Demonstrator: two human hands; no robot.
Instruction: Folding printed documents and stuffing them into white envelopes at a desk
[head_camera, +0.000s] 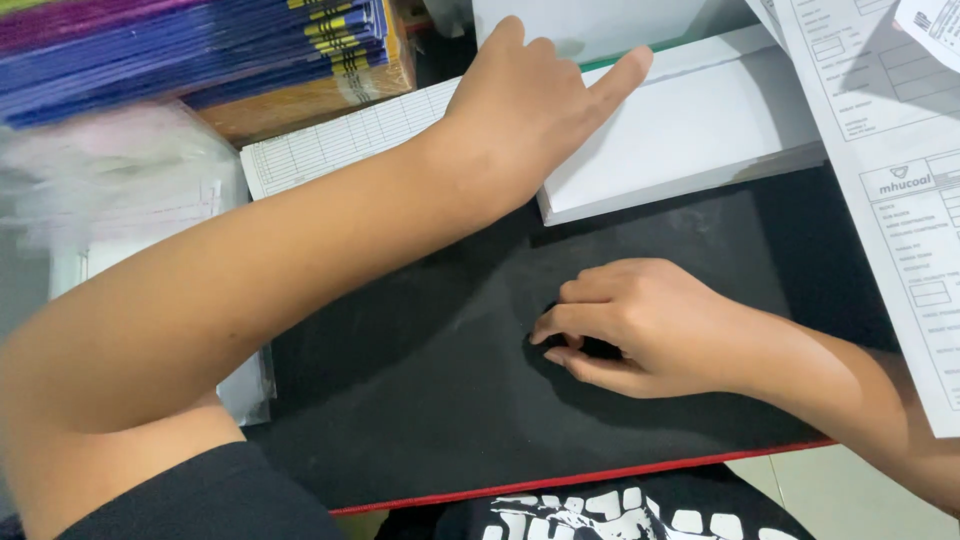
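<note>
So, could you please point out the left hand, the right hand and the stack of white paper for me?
left hand (530, 95), head view, on the back of the hand.
right hand (630, 325), head view, on the knuckles.
stack of white paper (700, 135), head view, on its bare top sheet.

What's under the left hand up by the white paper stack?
The left hand rests on the white paper stack, which overlaps a ruled form sheet. Anything beneath the palm is covered.

One head-worn camera looks steeply down, close over the black desk mat (420, 400).
</note>
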